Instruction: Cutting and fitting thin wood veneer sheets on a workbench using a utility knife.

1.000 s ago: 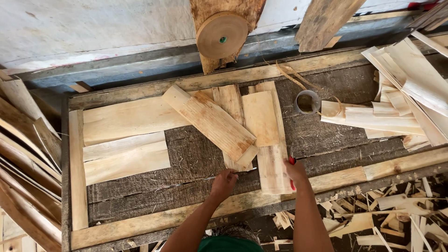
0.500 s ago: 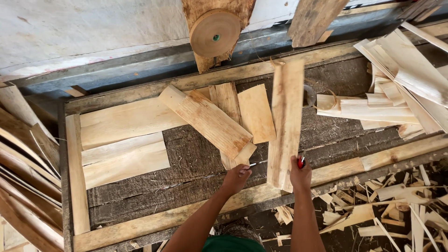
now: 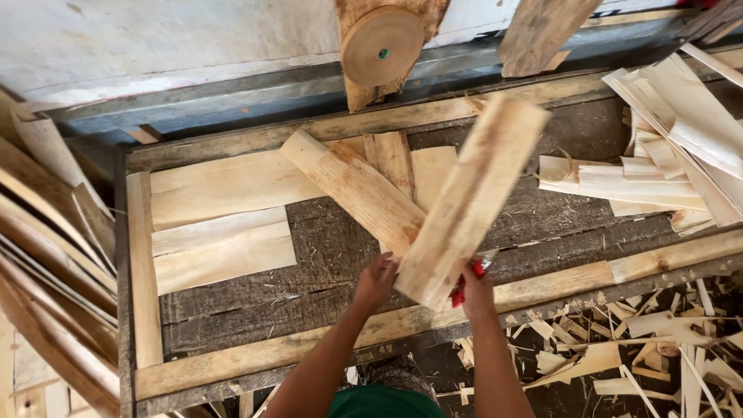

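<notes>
Lifted since a moment ago, the long wood slat (image 3: 472,197) now tilts up off the bench, its near end clamped between both hands. The left hand (image 3: 377,280) grips one side; the right hand (image 3: 474,288) pinches the other along with a red tool (image 3: 463,285). Beyond lies one thick billet (image 3: 352,188) on the dark plank workbench (image 3: 255,302), two pale sheets (image 3: 220,248) left, and one round wooden disc (image 3: 382,45) on the wall.

Long plank (image 3: 468,203) raised aslant over the worktop (image 3: 325,255), its near end between left hand (image 3: 377,279) and right hand (image 3: 474,288). Thick block (image 3: 354,186) lying diagonally just left of it, across flat boards (image 3: 224,186). Round disc (image 3: 382,44) behind. Loose strips (image 3: 665,147) piled at right, offcuts (image 3: 619,348) on the floor below.
</notes>
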